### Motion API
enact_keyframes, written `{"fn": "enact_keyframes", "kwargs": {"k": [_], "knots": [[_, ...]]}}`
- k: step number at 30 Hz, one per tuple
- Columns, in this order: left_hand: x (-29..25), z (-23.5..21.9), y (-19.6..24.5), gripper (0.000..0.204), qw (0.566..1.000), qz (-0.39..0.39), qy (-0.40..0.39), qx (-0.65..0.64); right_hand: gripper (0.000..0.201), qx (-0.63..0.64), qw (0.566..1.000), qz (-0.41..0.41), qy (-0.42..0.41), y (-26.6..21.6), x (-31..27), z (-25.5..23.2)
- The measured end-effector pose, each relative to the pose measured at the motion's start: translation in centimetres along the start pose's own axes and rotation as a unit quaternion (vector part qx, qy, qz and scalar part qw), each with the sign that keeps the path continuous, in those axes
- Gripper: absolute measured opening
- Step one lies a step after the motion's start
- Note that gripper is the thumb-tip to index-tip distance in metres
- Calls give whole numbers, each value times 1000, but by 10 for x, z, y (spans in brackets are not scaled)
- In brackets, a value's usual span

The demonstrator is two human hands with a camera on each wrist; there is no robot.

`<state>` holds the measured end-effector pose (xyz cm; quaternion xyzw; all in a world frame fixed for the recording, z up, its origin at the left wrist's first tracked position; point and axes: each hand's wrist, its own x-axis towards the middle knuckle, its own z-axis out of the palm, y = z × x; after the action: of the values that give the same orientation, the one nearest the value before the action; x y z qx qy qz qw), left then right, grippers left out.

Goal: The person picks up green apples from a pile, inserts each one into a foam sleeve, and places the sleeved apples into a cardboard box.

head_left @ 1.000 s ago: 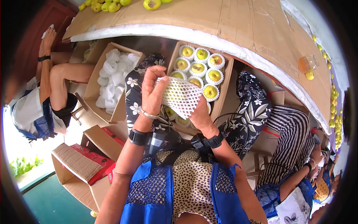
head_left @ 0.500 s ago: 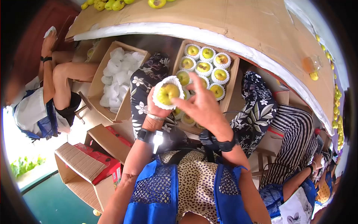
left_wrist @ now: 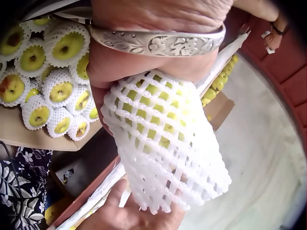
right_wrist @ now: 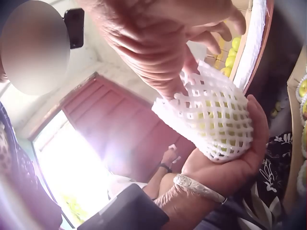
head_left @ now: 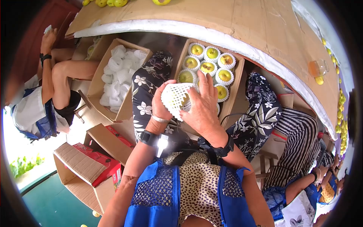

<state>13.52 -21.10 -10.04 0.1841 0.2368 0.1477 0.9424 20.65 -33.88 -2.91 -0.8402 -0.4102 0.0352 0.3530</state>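
A yellow-green fruit in a white foam net lies in the left hand, whose fingers curl round its far side. The right hand touches the net's open edge with thumb and fingertips. In the left wrist view the net hangs past the fruit as a loose, wide skirt. The right wrist view shows the netted fruit resting in the left palm, with the right fingers at the net's rim.
Beyond the hands stands a carton of netted fruit. A carton of white foam nets is to its left. A cardboard-covered table bears loose fruit and a glass jar. Other people sit on both sides; an open box stands lower left.
The fruit in the left hand has turned, so its net's side now faces the head camera instead of its open top. The right hand has come in from the side onto the net's edge.
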Motion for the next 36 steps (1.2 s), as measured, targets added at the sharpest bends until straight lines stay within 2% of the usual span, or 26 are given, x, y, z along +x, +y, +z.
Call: {"fn": "enact_keyframes", "kwargs": {"k": [5, 8, 12, 18, 20, 23, 26, 27, 30, 34, 36], "knots": [[0, 3, -3, 34, 999, 37, 6, 25, 55, -56, 998, 23, 6, 6, -1, 10], [-3, 13, 1, 36, 997, 56, -3, 57, 51, 27, 998, -12, 52, 17, -1, 16], [-5, 19, 4, 37, 996, 63, -8, 65, 50, 76, 996, -5, 48, 20, 0, 17], [-4, 16, 8, 37, 998, 35, 1, 52, 53, 55, 998, 8, 19, 16, 1, 17], [4, -1, 3, 38, 1000, -6, 14, 6, 54, 14, 1000, 17, -5, 15, 3, 19], [11, -16, -1, 40, 997, -41, 59, -42, 51, 211, 972, 86, -47, 18, 9, 4], [6, -4, -2, 43, 995, -58, 76, -29, 44, 204, 975, 85, -17, 37, 6, 4], [5, 2, -1, 44, 995, -61, 75, -24, 39, 207, 975, 73, 26, 40, 4, 5], [6, -7, -3, 48, 995, -86, 49, -20, 36, 231, 972, 31, 43, 42, 2, -3], [7, -11, -2, 56, 995, -90, 38, -12, 31, 290, 944, 33, 154, 43, 4, -9], [6, -11, 0, 59, 995, -89, 50, -4, 54, 323, 941, 15, 99, 51, 1, -11]]}}
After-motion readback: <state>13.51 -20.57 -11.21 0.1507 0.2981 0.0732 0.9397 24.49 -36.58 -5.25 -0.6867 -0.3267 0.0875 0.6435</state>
